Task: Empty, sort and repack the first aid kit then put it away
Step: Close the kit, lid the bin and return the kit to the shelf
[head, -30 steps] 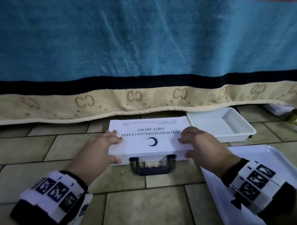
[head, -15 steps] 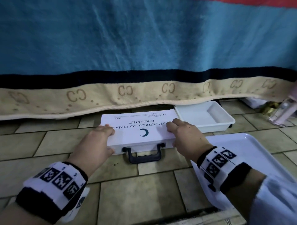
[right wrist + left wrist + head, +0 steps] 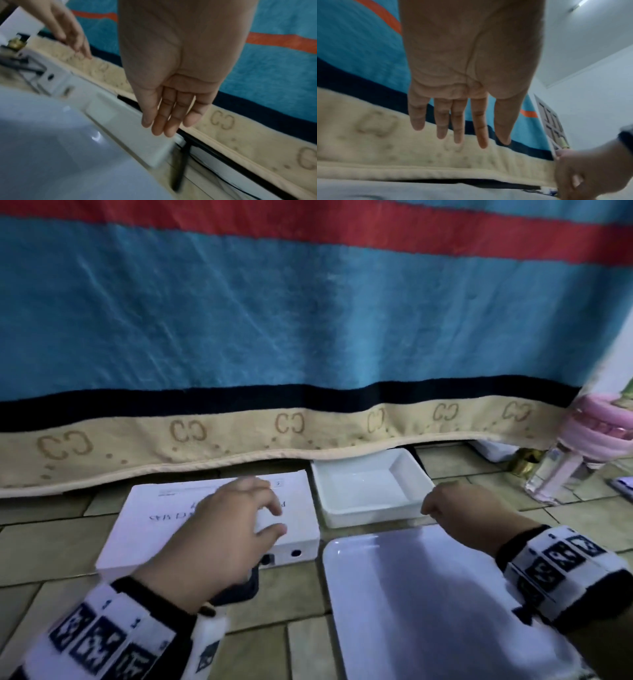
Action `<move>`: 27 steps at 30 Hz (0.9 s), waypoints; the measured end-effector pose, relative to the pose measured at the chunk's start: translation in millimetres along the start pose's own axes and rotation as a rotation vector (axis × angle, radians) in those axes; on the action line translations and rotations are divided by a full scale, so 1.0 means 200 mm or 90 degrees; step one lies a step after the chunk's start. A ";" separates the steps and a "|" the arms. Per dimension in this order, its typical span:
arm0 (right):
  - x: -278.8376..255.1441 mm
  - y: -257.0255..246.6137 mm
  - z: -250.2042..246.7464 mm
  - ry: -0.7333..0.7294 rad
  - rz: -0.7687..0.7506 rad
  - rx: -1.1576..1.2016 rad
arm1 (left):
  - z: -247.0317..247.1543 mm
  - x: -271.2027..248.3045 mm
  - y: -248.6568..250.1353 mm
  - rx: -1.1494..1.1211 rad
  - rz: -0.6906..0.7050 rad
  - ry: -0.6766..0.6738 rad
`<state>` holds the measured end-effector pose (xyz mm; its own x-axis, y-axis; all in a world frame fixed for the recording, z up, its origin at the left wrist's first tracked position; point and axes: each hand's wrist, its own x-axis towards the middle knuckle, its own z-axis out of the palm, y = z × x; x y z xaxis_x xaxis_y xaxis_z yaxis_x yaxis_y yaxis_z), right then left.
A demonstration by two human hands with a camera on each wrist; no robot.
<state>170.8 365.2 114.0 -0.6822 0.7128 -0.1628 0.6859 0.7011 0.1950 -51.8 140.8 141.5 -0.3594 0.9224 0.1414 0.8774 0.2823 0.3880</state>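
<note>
first aid kit (image 3: 212, 525) (closed) under left hand (image 3: 219, 539), tiled floor (image 3: 51, 542)

The head camera is looking forward and down from above, close to the tiled floor (image 3: 164, 587), facing the hanging blanket (image 3: 308, 337). The left wrist camera is peering from under the left hand (image 3: 471, 60), tilted upward along the fingers toward that blanket. The right wrist camera is looking along the right hand (image 3: 180, 67) across the white trays. All three are sharing the blanket's beige border.
</note>
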 end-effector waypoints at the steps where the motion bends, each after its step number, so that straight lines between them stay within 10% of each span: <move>1: 0.03 0.08 0.02 -0.019 -0.003 0.002 | 0.05 0.05 0.09 -0.018 0.036 -0.029; 11: 0.27 0.38 0.24 -0.029 -0.309 -0.052 | 0.48 0.36 0.40 0.106 0.046 -0.171; 17: 0.34 0.40 0.27 0.059 -0.427 -0.125 | 0.42 0.40 0.40 -0.062 0.026 0.013; 27: 0.17 0.55 0.10 0.178 -0.428 0.449 | 0.29 0.45 0.35 -0.158 -0.026 0.085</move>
<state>227.9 467.3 111.3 -0.9550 0.1980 0.2210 0.0687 0.8721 -0.4845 -4.9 259.7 128.3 -0.4453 0.8644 0.2335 0.7631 0.2300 0.6039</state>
